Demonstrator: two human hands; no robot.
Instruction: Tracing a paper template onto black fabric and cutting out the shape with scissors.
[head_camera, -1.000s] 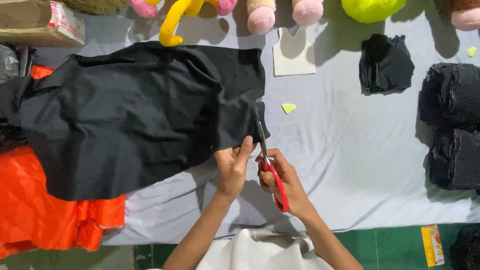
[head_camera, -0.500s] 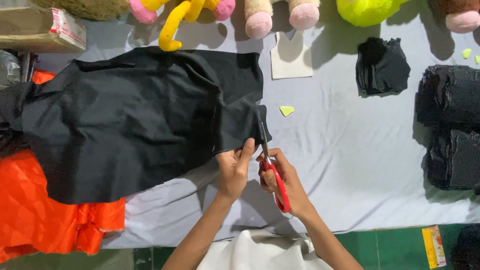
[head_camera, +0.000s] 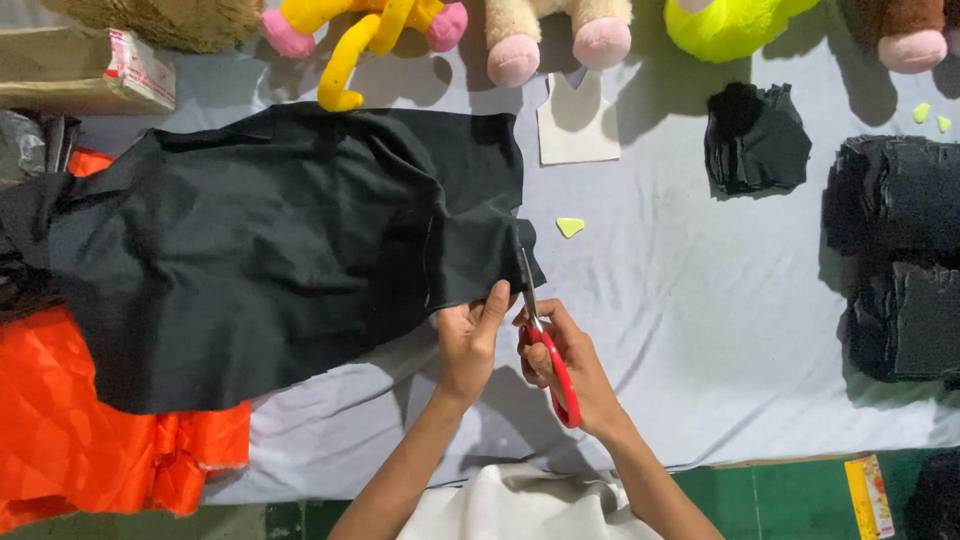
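Note:
A large sheet of black fabric (head_camera: 260, 250) lies spread over the pale grey table cover (head_camera: 700, 330). My left hand (head_camera: 470, 335) pinches the fabric's lower right edge. My right hand (head_camera: 570, 365) grips red-handled scissors (head_camera: 545, 345), whose blades point up into the fabric's right edge, beside a narrow strip of cloth to their right.
Orange fabric (head_camera: 90, 440) lies at the lower left under the black sheet. Stacks of cut black pieces (head_camera: 900, 260) sit at the right, a smaller pile (head_camera: 755, 140) farther back. Plush toys (head_camera: 360, 30) line the far edge, with a cardboard pattern (head_camera: 578, 125) and a cardboard box (head_camera: 80, 70).
The scissors have advanced slightly up along the fabric's right edge. My left hand keeps its hold on the cloth.

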